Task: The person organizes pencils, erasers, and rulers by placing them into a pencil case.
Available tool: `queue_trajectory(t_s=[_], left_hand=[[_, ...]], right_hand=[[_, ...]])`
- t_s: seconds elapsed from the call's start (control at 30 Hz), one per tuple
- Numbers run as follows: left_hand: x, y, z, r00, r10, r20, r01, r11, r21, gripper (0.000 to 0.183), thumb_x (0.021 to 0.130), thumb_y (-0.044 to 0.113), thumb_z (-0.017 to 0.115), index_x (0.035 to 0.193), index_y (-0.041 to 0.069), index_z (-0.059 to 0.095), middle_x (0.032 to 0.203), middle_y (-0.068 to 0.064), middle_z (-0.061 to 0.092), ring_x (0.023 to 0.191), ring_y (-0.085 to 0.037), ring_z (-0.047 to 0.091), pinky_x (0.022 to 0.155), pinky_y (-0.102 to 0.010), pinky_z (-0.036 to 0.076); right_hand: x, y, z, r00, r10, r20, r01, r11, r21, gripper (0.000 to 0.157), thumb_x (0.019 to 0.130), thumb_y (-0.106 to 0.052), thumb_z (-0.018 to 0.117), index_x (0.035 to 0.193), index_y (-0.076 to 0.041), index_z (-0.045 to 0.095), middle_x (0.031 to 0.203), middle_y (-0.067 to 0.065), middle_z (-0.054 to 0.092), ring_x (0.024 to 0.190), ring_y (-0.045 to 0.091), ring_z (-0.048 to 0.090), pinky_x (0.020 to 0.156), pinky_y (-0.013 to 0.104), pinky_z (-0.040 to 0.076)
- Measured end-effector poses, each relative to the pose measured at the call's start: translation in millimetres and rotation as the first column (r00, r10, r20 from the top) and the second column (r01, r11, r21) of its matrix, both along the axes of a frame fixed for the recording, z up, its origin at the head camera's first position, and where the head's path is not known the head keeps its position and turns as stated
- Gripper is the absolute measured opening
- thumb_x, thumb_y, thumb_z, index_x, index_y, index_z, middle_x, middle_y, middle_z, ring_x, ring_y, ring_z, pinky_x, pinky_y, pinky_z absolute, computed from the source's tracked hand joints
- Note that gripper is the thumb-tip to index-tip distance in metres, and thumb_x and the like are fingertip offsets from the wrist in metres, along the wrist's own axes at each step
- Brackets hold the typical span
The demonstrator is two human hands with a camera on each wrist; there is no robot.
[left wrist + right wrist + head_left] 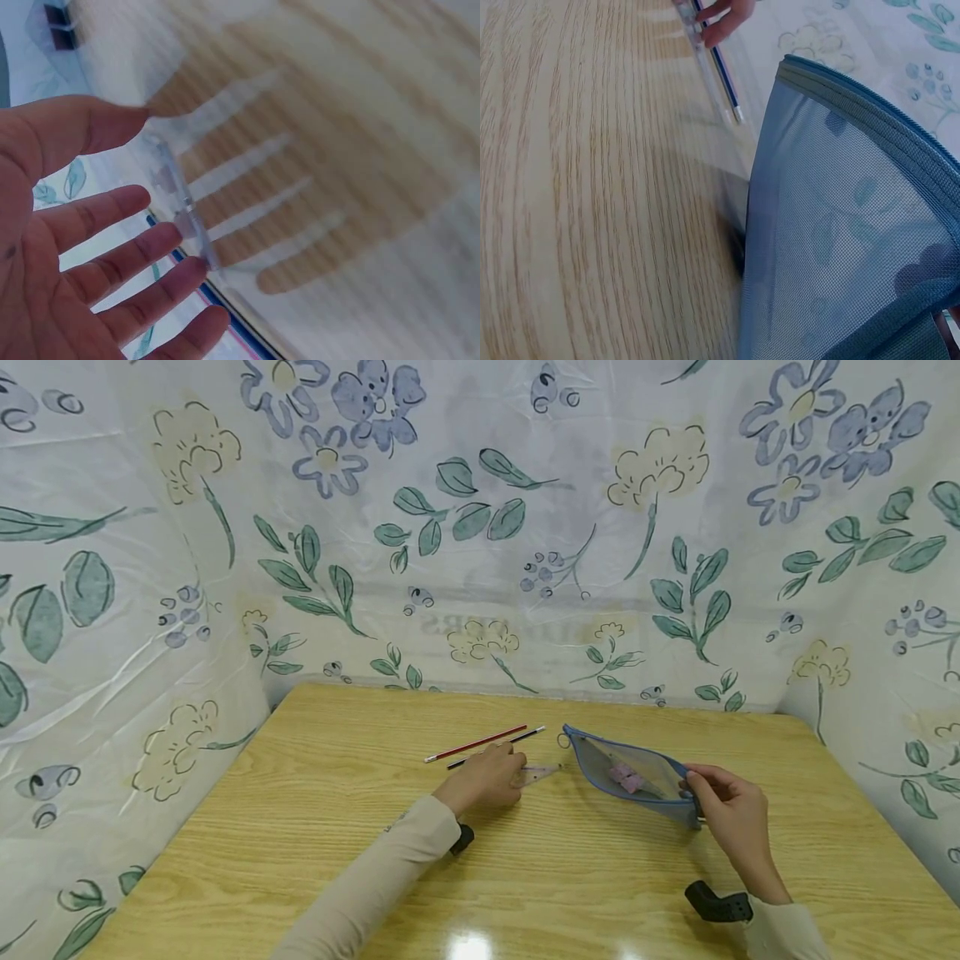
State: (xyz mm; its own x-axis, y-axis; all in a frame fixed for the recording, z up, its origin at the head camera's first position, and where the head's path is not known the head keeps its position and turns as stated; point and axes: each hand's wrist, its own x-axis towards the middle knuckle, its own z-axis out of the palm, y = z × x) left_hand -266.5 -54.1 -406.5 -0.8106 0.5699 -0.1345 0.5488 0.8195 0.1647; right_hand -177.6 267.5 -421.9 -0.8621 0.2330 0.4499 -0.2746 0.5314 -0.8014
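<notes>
My left hand (486, 777) reaches low over the table beside a clear, flat plastic drawing tool (537, 773) that narrows to a point. In the left wrist view, the tool (187, 202) lies between the thumb and the loosely spread fingers, its edge close to the fingertips. My right hand (731, 810) pinches the right end of a blue mesh zipper pouch (678, 810), whose mouth gapes toward the left hand. Inside lies a small pink item (626, 777), its kind unclear. The pouch's mesh side (817, 210) fills much of the right wrist view.
Behind the left hand lie a red pencil (476, 744) and a dark blue pencil (528, 734), roughly parallel. The wooden table (300, 810) meets a flower-printed cloth (465, 568) at the back and sides. A black wrist mount (716, 903) sits on the right forearm.
</notes>
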Motion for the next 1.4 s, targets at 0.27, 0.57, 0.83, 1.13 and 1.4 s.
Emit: queue_trajectory(t_s=[0.27, 0.57, 0.83, 1.13, 1.4], left_hand=[[-1.4, 0.6, 3.3, 1.000, 0.008, 0.009, -0.008, 1.000, -0.022, 0.026, 0.091, 0.019, 0.065, 0.114, 0.006, 0.064, 0.109, -0.009, 0.054, 0.095, -0.024, 0.052, 0.071, -0.036, 0.046], [0.0, 0.3, 4.3, 1.000, 0.017, 0.026, -0.016, 1.000, -0.014, 0.022, 0.091, 0.024, 0.069, 0.105, 0.008, 0.065, 0.108, -0.008, 0.052, 0.094, -0.023, 0.051, 0.069, -0.035, 0.044], [-0.4, 0.3, 4.9, 0.998, 0.019, 0.052, -0.018, 1.000, -0.015, 0.020, 0.092, 0.024, 0.069, 0.103, 0.009, 0.064, 0.105, -0.006, 0.050, 0.093, -0.023, 0.050, 0.069, -0.035, 0.042], [-3.7, 3.6, 6.7, 0.995, 0.041, 0.088, -0.036, 0.998, -0.049, 0.012, 0.090, 0.020, 0.069, 0.095, 0.010, 0.065, 0.106, -0.006, 0.049, 0.093, -0.022, 0.048, 0.073, -0.034, 0.043], [-5.8, 4.4, 6.0, 0.992, 0.052, 0.111, -0.047, 0.998, -0.045, 0.027, 0.089, 0.022, 0.072, 0.111, 0.007, 0.066, 0.119, -0.010, 0.050, 0.105, -0.026, 0.049, 0.087, -0.038, 0.045]], right_hand=[[0.6, -2.6, 2.9, 1.000, -0.004, 0.019, 0.004, 1.000, -0.011, 0.020, 0.096, -0.012, 0.061, 0.104, 0.003, 0.072, 0.080, 0.002, 0.071, 0.067, 0.003, 0.064, 0.051, 0.022, 0.052], [3.2, -5.2, 3.8, 1.000, 0.004, 0.028, -0.003, 0.999, -0.042, 0.021, 0.096, -0.013, 0.061, 0.104, 0.004, 0.071, 0.080, 0.000, 0.071, 0.068, 0.003, 0.065, 0.052, 0.022, 0.052], [1.6, -2.7, 0.2, 1.000, 0.015, 0.015, -0.015, 1.000, -0.020, 0.026, 0.097, -0.020, 0.060, 0.105, 0.002, 0.071, 0.082, 0.001, 0.072, 0.069, 0.002, 0.065, 0.053, 0.024, 0.053], [3.3, -4.7, 1.3, 1.000, 0.000, 0.020, 0.001, 0.999, -0.038, 0.026, 0.097, -0.018, 0.060, 0.105, 0.004, 0.071, 0.081, 0.001, 0.071, 0.069, 0.003, 0.066, 0.053, 0.024, 0.053], [5.7, -5.7, 2.1, 1.000, 0.000, 0.013, 0.001, 0.998, -0.068, 0.022, 0.097, -0.014, 0.060, 0.105, 0.004, 0.071, 0.081, 0.000, 0.071, 0.069, 0.002, 0.065, 0.053, 0.022, 0.052]])
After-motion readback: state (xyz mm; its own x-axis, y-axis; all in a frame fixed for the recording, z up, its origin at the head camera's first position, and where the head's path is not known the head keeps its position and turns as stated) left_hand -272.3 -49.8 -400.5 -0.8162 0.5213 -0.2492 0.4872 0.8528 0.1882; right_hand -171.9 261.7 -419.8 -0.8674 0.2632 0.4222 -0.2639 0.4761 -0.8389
